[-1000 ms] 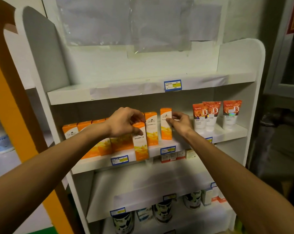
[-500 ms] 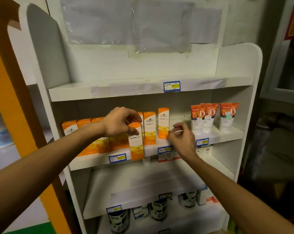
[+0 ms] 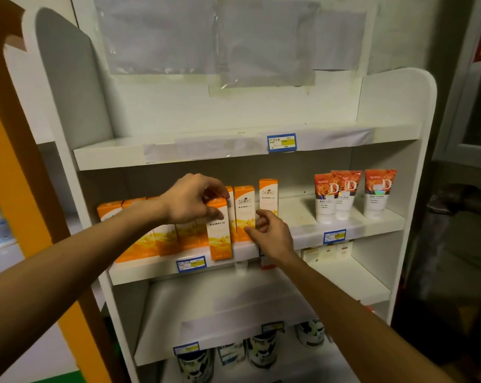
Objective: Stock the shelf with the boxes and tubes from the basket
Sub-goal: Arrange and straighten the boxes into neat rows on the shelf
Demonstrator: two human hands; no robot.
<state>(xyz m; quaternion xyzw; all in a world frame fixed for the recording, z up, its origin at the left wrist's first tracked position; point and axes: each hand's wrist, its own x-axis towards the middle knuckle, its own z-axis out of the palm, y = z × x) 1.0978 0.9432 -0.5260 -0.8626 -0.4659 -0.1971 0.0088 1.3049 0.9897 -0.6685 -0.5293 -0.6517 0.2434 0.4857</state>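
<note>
Head view: white multi-tier display shelf (image 3: 372,228) fills the frame; both bare forearms reach in from 6 o'clock.
Left hand (image 3: 191,199): closed from above on the top of a tall orange-and-white carton (image 3: 219,230); thumb and fingers pinch its upper end. The carton stands at the front lip of the middle tier, slightly forward of its row.
Right hand (image 3: 272,234): loosely curled, gripping nothing; fingertips lie at the lower part of the neighbouring orange-and-white cartons (image 3: 244,211), contact uncertain.
Carton row: upright orange cartons run from 9 o'clock of the left hand to just past centre, packed side by side; the rightmost one (image 3: 268,196) stands a little apart and further back.
Tubes: three white tubes with orange rose print (image 3: 349,194) stand cap-down at 3 o'clock on the same tier, well apart from the cartons.
Basket: not in view; remaining stock cannot be judged.
Progress: middle tier largely filled on the left, with a bare gap between cartons and tubes. Top tier carries no goods. Judgement: the current step is seating and aligning the held carton.
</note>
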